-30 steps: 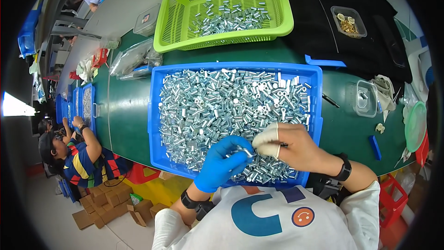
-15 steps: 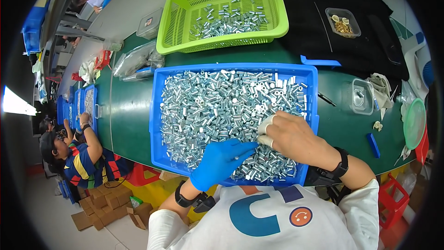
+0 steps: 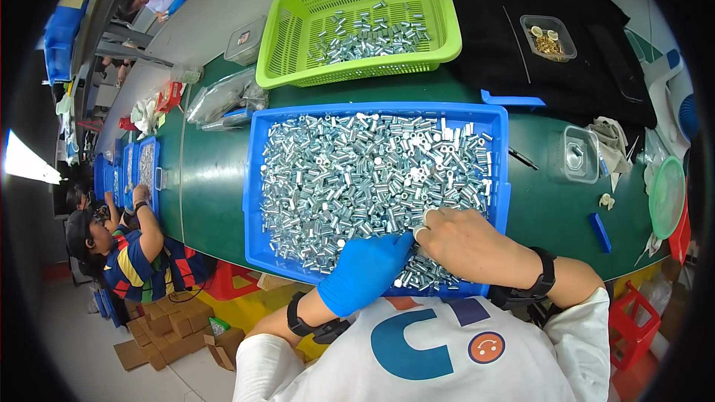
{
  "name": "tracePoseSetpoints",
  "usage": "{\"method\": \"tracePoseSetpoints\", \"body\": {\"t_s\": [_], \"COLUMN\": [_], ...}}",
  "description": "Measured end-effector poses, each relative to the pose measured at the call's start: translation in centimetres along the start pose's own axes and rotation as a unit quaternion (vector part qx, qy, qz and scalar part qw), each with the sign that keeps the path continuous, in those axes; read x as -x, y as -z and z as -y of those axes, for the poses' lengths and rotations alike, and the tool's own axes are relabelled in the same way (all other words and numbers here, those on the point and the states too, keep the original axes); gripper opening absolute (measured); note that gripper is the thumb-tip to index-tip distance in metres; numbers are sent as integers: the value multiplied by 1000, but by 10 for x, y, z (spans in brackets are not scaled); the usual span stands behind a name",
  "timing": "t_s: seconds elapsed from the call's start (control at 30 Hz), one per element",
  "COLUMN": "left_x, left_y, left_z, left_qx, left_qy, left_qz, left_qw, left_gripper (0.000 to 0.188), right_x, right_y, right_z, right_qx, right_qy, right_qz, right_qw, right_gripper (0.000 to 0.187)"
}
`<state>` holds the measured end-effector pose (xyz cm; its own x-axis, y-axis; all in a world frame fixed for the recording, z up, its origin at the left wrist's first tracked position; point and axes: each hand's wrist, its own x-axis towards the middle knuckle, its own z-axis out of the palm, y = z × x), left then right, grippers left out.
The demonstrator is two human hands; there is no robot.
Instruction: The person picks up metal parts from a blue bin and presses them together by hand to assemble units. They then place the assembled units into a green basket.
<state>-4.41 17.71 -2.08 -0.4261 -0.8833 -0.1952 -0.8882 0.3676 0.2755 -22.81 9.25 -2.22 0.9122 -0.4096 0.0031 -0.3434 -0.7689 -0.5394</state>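
your left hand, gloved in blue, keeps its fingers narrowed together; your right hand bends in from the other side, fingertips capped in pale covers, presumably for grip or protection. they meet low over the near part of the blue tray, among the metal cylinders heaped there, perhaps so anything slipping falls back inside. whether either hand pinches a cylinder is hidden, so i cannot tell. at the worktop's far left, more blue trays hold small pieces. beyond your tray, the green basket carries a loose scatter of similar cylinders. rightward, a clear tub on black cloth holds brass-coloured bits.
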Motion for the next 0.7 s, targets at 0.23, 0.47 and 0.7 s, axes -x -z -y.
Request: {"method": "tracePoseSetpoints", "body": {"t_s": [0.23,0.47,0.7], "left_x": [20,18,14], "left_y": [0,-7,20], "left_z": [4,4,10], "left_qx": [16,165,675], "left_qy": [34,99,333], "left_qz": [-64,-127,-53], "left_qw": [997,973,656], "left_gripper": [36,26,20], "right_x": [1,-1,-2], "right_y": [1,4,4], "right_z": [2,3,-1], "right_qx": [8,8,33], "right_qy": [5,-7,-7], "right_qz": [-12,16,9], "right_qw": [1000,1000,999], "right_gripper": [9,8,9]}}
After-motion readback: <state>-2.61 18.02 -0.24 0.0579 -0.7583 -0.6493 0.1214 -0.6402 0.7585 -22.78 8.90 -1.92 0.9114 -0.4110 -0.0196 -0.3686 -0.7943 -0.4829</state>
